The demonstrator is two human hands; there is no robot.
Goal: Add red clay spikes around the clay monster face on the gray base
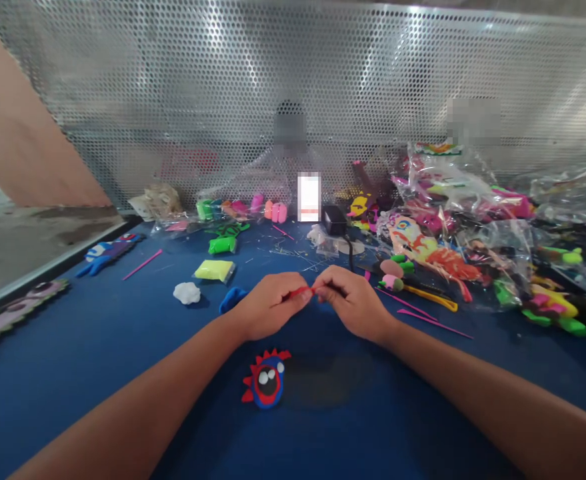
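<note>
Between my two hands is a small strip of red modelling clay (300, 291). My left hand (267, 305) pinches most of it between thumb and fingers. At its right end, the fingertips of my right hand (350, 300) are closed on the clay too. Below my hands, a blue and red clay figure (269, 380) with spiky red edging and white-spotted eye lies flat on the blue table (333, 427). Partly behind my left hand sits a lump of blue clay (231, 300). Farther left are a lump of white clay (187, 293) and a yellow clay packet (215, 271).
Pink modelling sticks (435, 323) and yellow tweezers (430, 297) lie at right, before a heap of plastic-wrapped clay pieces (433, 247). A lit phone (309, 197) stands against the perforated metal panel (173, 87). Flat clay figures (20, 310) line the left edge.
</note>
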